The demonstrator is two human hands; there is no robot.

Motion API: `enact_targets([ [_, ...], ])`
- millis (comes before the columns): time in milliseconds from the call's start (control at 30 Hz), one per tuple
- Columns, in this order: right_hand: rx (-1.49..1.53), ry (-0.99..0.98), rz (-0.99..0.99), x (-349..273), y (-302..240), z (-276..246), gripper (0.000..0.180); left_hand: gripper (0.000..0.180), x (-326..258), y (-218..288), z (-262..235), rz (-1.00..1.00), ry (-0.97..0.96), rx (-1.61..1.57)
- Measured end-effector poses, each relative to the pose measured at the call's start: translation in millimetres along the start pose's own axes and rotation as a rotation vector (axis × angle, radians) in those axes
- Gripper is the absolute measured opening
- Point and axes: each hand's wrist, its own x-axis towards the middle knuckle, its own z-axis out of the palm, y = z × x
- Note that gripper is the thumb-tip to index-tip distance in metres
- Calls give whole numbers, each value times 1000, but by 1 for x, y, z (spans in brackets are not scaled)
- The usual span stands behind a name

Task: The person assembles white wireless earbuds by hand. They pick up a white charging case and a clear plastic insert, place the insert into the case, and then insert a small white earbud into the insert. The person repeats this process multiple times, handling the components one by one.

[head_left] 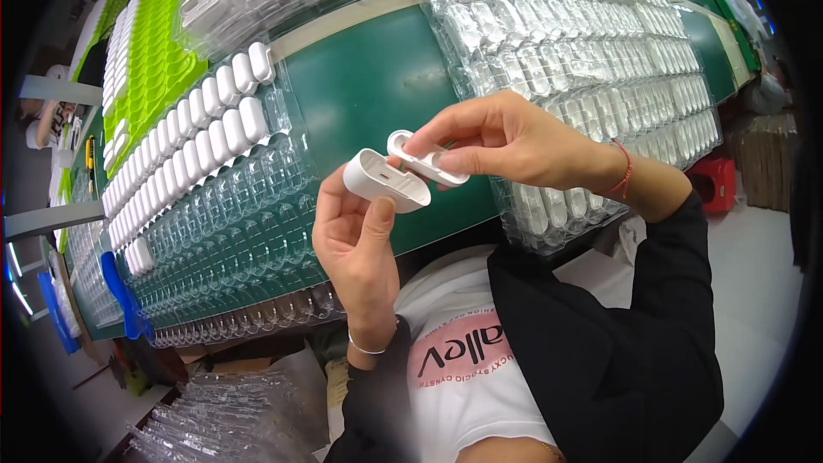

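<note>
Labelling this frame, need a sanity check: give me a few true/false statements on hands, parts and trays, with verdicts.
1. The left hand holds a white shell with its hollow side showing. True.
2. The right hand is empty. False: its fingers pinch a white insert.
3. The insert sits fully inside the shell. False: it lies just beside the shell's rim.
4. The clear tray on the left is partly filled with white parts. True.
5. The table is red. False: it is green.
</note>
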Motion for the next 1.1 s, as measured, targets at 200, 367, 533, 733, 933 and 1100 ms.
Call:
enact_targets([
  [200,2,109,-90,-2,10,6,27,40,-4,-2,2,-73,-14,-31],
  [367,-254,184,-214,-2,11,11,27,43,-5,-4,6,-102,11,-52],
  [533,-493,257,-410,2,22,12,27,46,-4,-5,11,-118,38,-71],
  [733,-474,260,-395,-1,22,16,31,46,-7,-7,9,-33,64,41],
  [933,-390,226,-343,-2,22,16,35,43,-11,-10,11,76,63,125],
  [1100,-359,212,-324,-2,22,15,36,44,-12,-11,11,86,62,172],
])
